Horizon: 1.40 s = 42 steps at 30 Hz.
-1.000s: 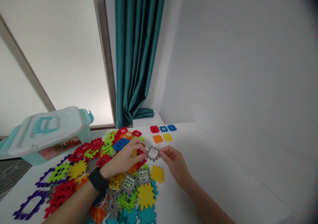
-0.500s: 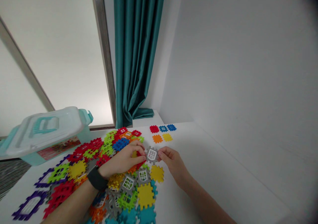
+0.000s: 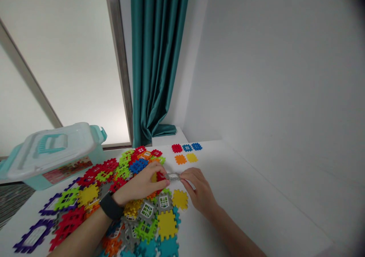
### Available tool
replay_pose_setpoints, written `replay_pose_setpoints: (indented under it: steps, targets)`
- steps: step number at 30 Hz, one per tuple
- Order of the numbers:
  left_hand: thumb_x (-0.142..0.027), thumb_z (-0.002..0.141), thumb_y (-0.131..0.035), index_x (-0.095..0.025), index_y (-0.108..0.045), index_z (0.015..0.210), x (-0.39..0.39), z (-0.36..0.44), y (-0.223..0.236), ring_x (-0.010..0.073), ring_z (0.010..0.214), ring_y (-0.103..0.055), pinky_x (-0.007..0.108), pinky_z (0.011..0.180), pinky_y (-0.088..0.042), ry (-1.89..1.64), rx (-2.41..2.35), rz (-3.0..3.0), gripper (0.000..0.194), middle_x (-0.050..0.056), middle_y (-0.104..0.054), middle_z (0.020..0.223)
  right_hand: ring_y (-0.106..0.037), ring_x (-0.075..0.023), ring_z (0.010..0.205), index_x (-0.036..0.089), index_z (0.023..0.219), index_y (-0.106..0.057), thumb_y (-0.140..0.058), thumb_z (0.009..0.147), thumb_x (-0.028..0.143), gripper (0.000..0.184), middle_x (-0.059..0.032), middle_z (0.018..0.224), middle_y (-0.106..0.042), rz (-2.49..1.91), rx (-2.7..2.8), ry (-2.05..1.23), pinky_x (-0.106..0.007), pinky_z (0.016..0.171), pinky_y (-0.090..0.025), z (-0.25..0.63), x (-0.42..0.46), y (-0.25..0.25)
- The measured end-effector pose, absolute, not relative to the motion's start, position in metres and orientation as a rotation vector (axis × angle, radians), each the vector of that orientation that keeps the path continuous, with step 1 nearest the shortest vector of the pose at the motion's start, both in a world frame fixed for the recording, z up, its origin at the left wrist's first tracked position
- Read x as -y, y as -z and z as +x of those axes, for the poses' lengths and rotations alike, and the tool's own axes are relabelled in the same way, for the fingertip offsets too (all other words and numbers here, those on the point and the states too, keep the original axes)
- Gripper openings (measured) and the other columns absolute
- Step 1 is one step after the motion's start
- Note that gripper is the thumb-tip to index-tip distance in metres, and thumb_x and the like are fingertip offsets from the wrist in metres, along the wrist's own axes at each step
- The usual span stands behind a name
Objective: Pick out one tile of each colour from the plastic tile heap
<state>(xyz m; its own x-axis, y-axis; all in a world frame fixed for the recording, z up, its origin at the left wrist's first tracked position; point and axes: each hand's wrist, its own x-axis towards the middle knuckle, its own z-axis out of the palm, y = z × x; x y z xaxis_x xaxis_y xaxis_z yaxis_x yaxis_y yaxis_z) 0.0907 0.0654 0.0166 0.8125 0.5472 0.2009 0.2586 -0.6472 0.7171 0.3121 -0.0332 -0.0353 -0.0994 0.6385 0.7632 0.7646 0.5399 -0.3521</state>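
Observation:
A grey interlocking building tile (image 3: 173,177) with a white window insert is held just above the table, tipped so that it shows nearly edge-on. My right hand (image 3: 196,186) pinches its right edge between thumb and fingers. At the tile's left edge, the thumb and fingertips of my left hand (image 3: 149,181) close on it. A dark watch (image 3: 111,205) is on my left wrist. Under and around my left hand lies a heap of coloured tiles, among them a blue tile (image 3: 138,166), a grey window tile (image 3: 164,201) and a yellow tile (image 3: 180,199).
Beyond my hands, a small group holds a red tile (image 3: 176,148), two blue tiles (image 3: 196,146), an orange tile (image 3: 180,159) and a yellow tile (image 3: 192,157). A lidded storage box (image 3: 71,150) stands left. A green curtain (image 3: 156,59) hangs behind; a wall (image 3: 270,97) borders the right.
The grey tile has tilted from showing its window face to nearly edge-on. My right hand has turned slightly with it, while my left hand has barely shifted.

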Motion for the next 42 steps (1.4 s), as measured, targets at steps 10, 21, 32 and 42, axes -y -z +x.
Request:
replay_pose_setpoints:
  steps: [10,21,32,42]
  targets:
    - [-0.030,0.085,-0.076,-0.023,-0.067,0.110,-0.070,0.089,-0.005,0.0295,0.120,-0.055,0.048,0.103,-0.045,-0.697,-0.683,2.726,0.028,0.009,-0.060,0.125,-0.066,-0.0220,0.094,0.024,0.100,-0.062,-0.056,0.097,0.014,0.012,-0.0068,0.098,-0.071,-1.199,1.894,0.187,-0.041,0.088,-0.055,0.314,0.032,0.038]
    - [-0.033,0.085,-0.076,-0.022,-0.067,0.107,-0.065,0.093,-0.007,0.0320,0.116,-0.054,0.050,0.100,-0.043,-0.745,-0.655,2.992,0.026,0.010,-0.061,0.122,-0.060,-0.0272,0.120,0.025,0.120,-0.058,-0.065,0.085,0.012,0.038,-0.0117,0.129,-0.061,-1.326,1.922,0.109,-0.049,0.103,-0.053,0.310,0.034,0.044]
    - [-0.028,0.084,-0.075,-0.020,-0.065,0.105,-0.058,0.096,-0.010,0.0306,0.114,-0.055,0.048,0.099,-0.043,-0.686,-0.654,2.928,0.024,0.009,-0.061,0.120,-0.060,-0.0277,0.117,0.026,0.123,-0.057,-0.068,0.084,0.014,0.042,-0.0116,0.126,-0.061,-1.338,1.917,0.071,-0.049,0.102,-0.053,0.310,0.034,0.045]
    - [-0.036,0.094,-0.063,-0.024,-0.065,0.113,-0.059,0.097,-0.002,0.0304,0.114,-0.055,0.045,0.097,-0.043,-0.551,-0.757,2.924,0.022,0.008,-0.063,0.116,-0.060,-0.0268,0.114,0.025,0.115,-0.058,-0.065,0.080,0.010,0.039,-0.0103,0.120,-0.062,-1.353,1.886,-0.036,-0.046,0.100,-0.052,0.319,0.028,0.048]
